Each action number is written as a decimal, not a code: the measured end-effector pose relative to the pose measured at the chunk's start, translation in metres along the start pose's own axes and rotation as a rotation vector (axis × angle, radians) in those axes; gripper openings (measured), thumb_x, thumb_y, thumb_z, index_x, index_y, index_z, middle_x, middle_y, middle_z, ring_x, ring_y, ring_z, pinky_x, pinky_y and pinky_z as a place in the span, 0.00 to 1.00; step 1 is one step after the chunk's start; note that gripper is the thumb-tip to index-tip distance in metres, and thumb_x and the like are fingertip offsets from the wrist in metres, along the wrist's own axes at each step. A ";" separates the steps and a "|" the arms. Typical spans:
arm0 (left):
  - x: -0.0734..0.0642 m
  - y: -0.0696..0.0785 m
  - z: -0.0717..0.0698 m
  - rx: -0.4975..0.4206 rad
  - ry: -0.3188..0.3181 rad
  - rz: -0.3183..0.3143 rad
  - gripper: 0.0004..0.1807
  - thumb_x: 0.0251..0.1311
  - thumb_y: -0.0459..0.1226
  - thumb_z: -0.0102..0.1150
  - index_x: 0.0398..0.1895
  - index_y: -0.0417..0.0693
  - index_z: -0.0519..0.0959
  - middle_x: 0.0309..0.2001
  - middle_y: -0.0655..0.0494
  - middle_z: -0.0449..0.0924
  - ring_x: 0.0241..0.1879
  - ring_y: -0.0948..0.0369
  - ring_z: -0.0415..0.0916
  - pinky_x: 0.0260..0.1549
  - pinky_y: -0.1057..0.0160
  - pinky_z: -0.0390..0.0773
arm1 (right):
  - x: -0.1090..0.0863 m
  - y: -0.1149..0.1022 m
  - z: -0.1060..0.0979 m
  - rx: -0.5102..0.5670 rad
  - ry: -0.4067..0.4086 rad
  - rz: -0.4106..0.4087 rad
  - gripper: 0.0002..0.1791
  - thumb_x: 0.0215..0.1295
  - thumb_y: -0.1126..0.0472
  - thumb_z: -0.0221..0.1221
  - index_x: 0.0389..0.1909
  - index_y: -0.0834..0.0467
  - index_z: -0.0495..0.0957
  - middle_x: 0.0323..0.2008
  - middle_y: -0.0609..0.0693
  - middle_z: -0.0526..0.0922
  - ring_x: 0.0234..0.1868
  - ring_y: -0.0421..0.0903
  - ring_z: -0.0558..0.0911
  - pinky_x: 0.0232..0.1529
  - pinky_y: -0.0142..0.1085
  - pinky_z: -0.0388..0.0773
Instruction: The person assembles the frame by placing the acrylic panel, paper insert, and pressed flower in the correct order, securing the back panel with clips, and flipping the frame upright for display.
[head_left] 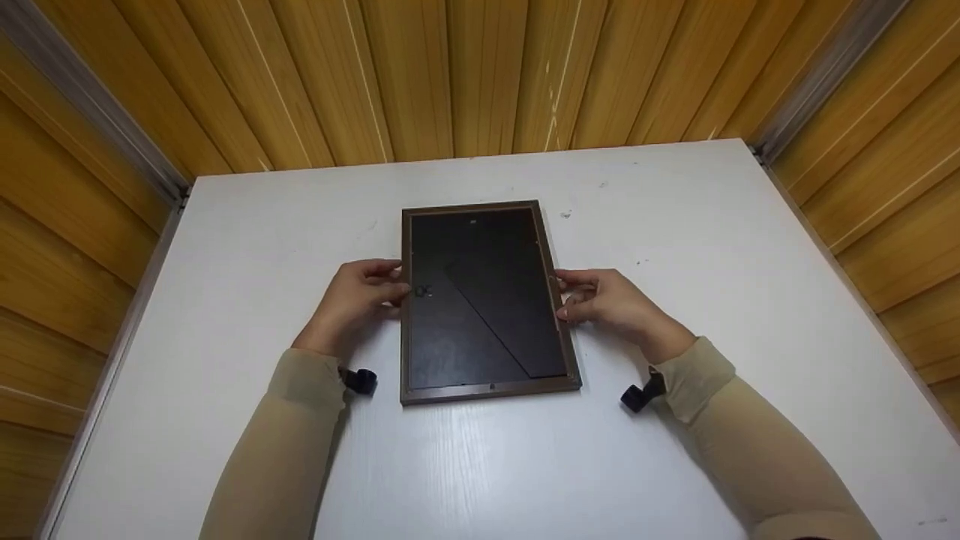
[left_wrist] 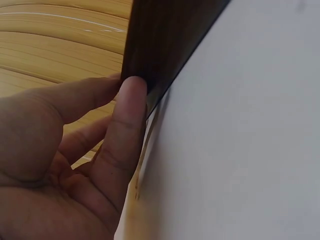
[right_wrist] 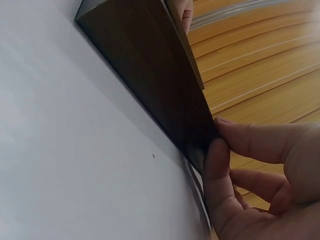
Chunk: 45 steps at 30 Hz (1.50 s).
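Note:
A dark brown picture frame (head_left: pixel 491 391) lies back side up in the middle of the white table, its black backing board (head_left: pixel 457 337) facing the camera. A slanted line on the board outlines the easel stand (head_left: pixel 517 315), which lies flat. My left hand (head_left: pixel 360 300) pinches the frame's left edge, thumb on top near a small hanger (head_left: pixel 424 290). On the opposite edge my right hand (head_left: pixel 615 307) grips with thumb and fingers. Both wrist views show the frame's dark side (left_wrist: pixel 155 40) between fingertips, close over the tabletop. The frame's front is hidden.
The white table (head_left: pixel 750 300) carries a few small dark marks beyond the frame. Yellow wood-look panels (head_left: pixel 480 75) stand behind it and on both sides, with grey metal posts (head_left: pixel 832 67) at the corners. A black wrist-camera mount (head_left: pixel 360 380) hangs at each sleeve cuff.

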<state>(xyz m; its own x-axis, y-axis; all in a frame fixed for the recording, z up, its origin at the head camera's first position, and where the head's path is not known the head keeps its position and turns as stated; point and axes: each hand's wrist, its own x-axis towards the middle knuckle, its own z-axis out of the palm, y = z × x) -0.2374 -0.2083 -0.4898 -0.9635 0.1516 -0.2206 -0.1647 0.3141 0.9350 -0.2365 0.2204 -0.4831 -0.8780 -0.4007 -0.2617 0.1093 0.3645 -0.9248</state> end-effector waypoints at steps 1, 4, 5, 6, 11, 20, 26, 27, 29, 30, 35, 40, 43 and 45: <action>0.000 0.001 -0.001 0.003 0.000 0.005 0.32 0.74 0.32 0.71 0.79 0.37 0.77 0.67 0.36 0.84 0.49 0.59 0.90 0.47 0.65 0.95 | 0.000 0.000 0.000 -0.014 0.001 -0.002 0.45 0.66 0.75 0.71 0.84 0.67 0.67 0.75 0.75 0.77 0.41 0.31 0.89 0.40 0.24 0.83; -0.001 0.003 -0.005 0.015 -0.007 0.013 0.34 0.73 0.33 0.73 0.80 0.39 0.77 0.69 0.37 0.82 0.51 0.60 0.90 0.48 0.66 0.94 | 0.001 -0.001 -0.001 -0.044 0.003 -0.004 0.45 0.67 0.74 0.72 0.84 0.66 0.68 0.75 0.74 0.78 0.41 0.30 0.89 0.38 0.23 0.81; -0.001 0.004 -0.007 0.023 -0.015 0.015 0.35 0.72 0.33 0.74 0.80 0.40 0.77 0.70 0.37 0.82 0.52 0.59 0.90 0.49 0.66 0.94 | 0.001 -0.002 -0.002 -0.056 0.002 -0.005 0.45 0.67 0.73 0.72 0.84 0.66 0.68 0.75 0.73 0.78 0.41 0.30 0.89 0.38 0.24 0.81; -0.002 0.005 -0.009 0.030 -0.026 0.010 0.36 0.70 0.34 0.76 0.81 0.42 0.77 0.72 0.39 0.81 0.54 0.59 0.90 0.53 0.64 0.93 | 0.001 -0.002 -0.002 -0.064 0.002 -0.005 0.45 0.67 0.73 0.72 0.84 0.66 0.68 0.76 0.73 0.78 0.41 0.30 0.89 0.38 0.24 0.81; -0.008 0.009 -0.016 0.081 -0.118 0.003 0.47 0.62 0.40 0.85 0.85 0.51 0.74 0.77 0.47 0.81 0.71 0.49 0.85 0.80 0.44 0.77 | 0.000 -0.002 -0.002 -0.065 -0.002 0.000 0.45 0.69 0.73 0.72 0.85 0.65 0.67 0.77 0.73 0.76 0.42 0.30 0.90 0.40 0.24 0.83; -0.020 -0.015 -0.017 0.096 -0.280 0.146 0.55 0.59 0.35 0.87 0.88 0.43 0.67 0.81 0.43 0.74 0.75 0.44 0.80 0.78 0.44 0.81 | -0.002 0.002 -0.002 -0.086 0.020 -0.029 0.42 0.67 0.72 0.74 0.82 0.66 0.71 0.65 0.69 0.85 0.43 0.30 0.88 0.47 0.21 0.86; -0.018 -0.017 -0.015 0.102 -0.253 0.173 0.51 0.57 0.29 0.87 0.84 0.40 0.71 0.81 0.43 0.70 0.70 0.45 0.83 0.64 0.64 0.90 | -0.002 -0.001 -0.002 -0.074 0.032 -0.030 0.42 0.66 0.72 0.75 0.81 0.66 0.73 0.49 0.53 0.83 0.42 0.30 0.89 0.48 0.23 0.88; -0.018 -0.018 -0.015 0.107 -0.245 0.172 0.50 0.57 0.29 0.86 0.84 0.39 0.72 0.81 0.43 0.70 0.69 0.46 0.83 0.62 0.66 0.90 | -0.001 -0.001 -0.002 -0.070 0.032 -0.027 0.42 0.65 0.72 0.75 0.81 0.66 0.73 0.48 0.52 0.83 0.42 0.30 0.89 0.47 0.23 0.89; -0.018 -0.018 -0.014 0.115 -0.235 0.178 0.49 0.58 0.28 0.86 0.83 0.36 0.72 0.81 0.41 0.70 0.68 0.46 0.84 0.61 0.67 0.90 | -0.001 -0.001 -0.002 -0.058 0.031 -0.027 0.42 0.65 0.73 0.75 0.80 0.67 0.73 0.47 0.51 0.82 0.41 0.30 0.89 0.47 0.23 0.89; -0.018 -0.017 -0.014 0.111 -0.232 0.178 0.49 0.58 0.28 0.86 0.83 0.36 0.72 0.81 0.41 0.70 0.67 0.46 0.85 0.61 0.67 0.91 | 0.000 -0.001 -0.002 -0.058 0.032 -0.029 0.42 0.65 0.73 0.75 0.80 0.67 0.73 0.46 0.51 0.82 0.40 0.30 0.88 0.46 0.23 0.89; -0.017 -0.015 -0.013 0.112 -0.230 0.198 0.50 0.57 0.27 0.86 0.83 0.33 0.71 0.81 0.39 0.69 0.67 0.44 0.85 0.63 0.64 0.91 | 0.000 0.000 -0.003 -0.072 0.041 -0.047 0.41 0.64 0.74 0.74 0.80 0.68 0.74 0.43 0.51 0.82 0.37 0.30 0.86 0.43 0.22 0.86; -0.017 -0.014 -0.014 0.139 -0.241 0.197 0.50 0.58 0.28 0.86 0.84 0.34 0.70 0.82 0.39 0.68 0.70 0.42 0.83 0.66 0.61 0.90 | 0.002 0.002 -0.003 -0.094 0.046 -0.053 0.41 0.64 0.73 0.75 0.79 0.67 0.74 0.42 0.49 0.82 0.36 0.31 0.84 0.41 0.21 0.84; -0.018 -0.014 -0.015 0.155 -0.240 0.189 0.51 0.57 0.28 0.86 0.84 0.35 0.70 0.82 0.41 0.68 0.72 0.43 0.82 0.67 0.59 0.90 | 0.002 0.003 -0.002 -0.105 0.051 -0.060 0.41 0.64 0.72 0.76 0.79 0.67 0.75 0.41 0.47 0.82 0.36 0.31 0.83 0.40 0.21 0.83; -0.019 -0.013 -0.014 0.160 -0.235 0.171 0.52 0.57 0.28 0.87 0.85 0.36 0.70 0.82 0.43 0.69 0.72 0.44 0.81 0.68 0.60 0.89 | 0.001 0.002 -0.001 -0.093 0.048 -0.060 0.41 0.64 0.72 0.76 0.79 0.67 0.75 0.40 0.47 0.82 0.35 0.32 0.83 0.39 0.22 0.84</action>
<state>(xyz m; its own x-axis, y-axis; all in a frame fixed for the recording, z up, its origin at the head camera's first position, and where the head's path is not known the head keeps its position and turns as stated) -0.2199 -0.2289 -0.4936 -0.8961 0.4213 -0.1398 0.0482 0.4056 0.9128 -0.2376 0.2215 -0.4851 -0.9033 -0.3842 -0.1910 0.0143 0.4180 -0.9084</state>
